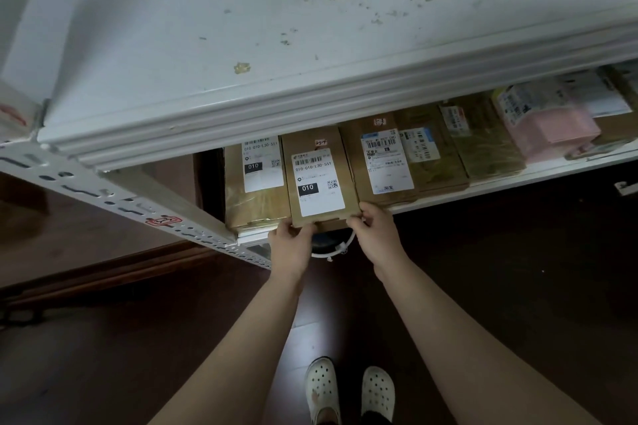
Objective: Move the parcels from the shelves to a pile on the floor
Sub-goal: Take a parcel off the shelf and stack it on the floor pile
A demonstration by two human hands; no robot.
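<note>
Our left hand (289, 241) and right hand (374, 228) both pinch the near edge of a flat brown parcel (319, 176) (white label up) — it juts off the lower shelf (538, 169), packed between neighbouring parcels (428, 152).

left hand (289, 242), right hand (374, 228) gripping cardboard parcel (319, 179); shelf (511, 172)

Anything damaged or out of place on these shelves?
The upper shelf has chipped, stained paint. Below, the pink parcel lies askew on the others. The box held by the left hand and right hand looks intact.
</note>
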